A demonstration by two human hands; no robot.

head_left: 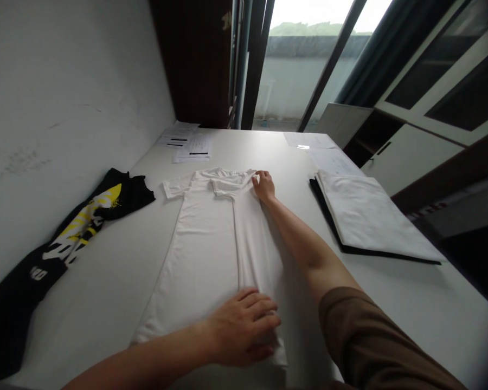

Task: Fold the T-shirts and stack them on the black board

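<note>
A white T-shirt (207, 238) lies on the table with its neckline at the far end. Its right side is folded inward lengthwise, so the right sleeve rests over the front and the left sleeve sticks out. At the far right corner of the folded edge, my right hand (264, 186) has its fingers curled on the fabric, in what looks like a pinch. Near the hem, my left hand (244, 327) rests on the folded strip with fingers apart, curving over the right edge. What lies beneath its palm is hidden.
A black garment with yellow and white print (85, 222) lies along the left wall. On the right are folded white cloth (374, 211) and black cloth (390, 255). Papers (193, 147) lie at the white table's (248, 143) far left, more sheets (309, 141) far right.
</note>
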